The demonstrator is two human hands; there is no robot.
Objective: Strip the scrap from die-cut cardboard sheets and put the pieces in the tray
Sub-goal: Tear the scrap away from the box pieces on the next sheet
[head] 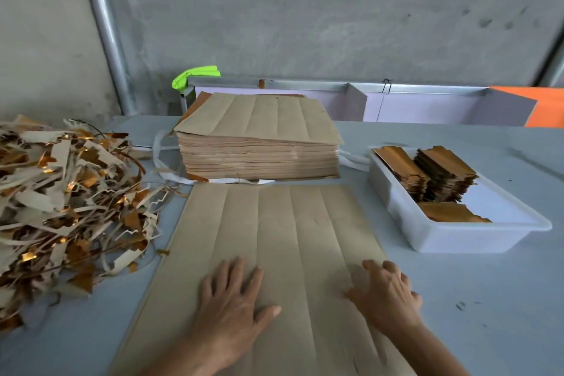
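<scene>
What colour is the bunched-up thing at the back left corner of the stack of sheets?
Bright neon green, seen in the head view, behind the stack of sheets.

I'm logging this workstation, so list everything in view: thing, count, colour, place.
Cardboard sheet: one, brown, flat on the table before the person.
Sheet stack: one, brown, behind the flat sheet.
Tray: one, white, right of the sheet.
Pieces: several stacks, gold-brown, inside the tray.
Scrap pile: one, beige and gold, left side of the table.
Table: one, pale blue-grey.
Green object: one, bright green, behind the stack.
Pipe: one, grey metal, against the wall.
Left hand: flat on the sheet.
Right hand: on the sheet's right part.
</scene>
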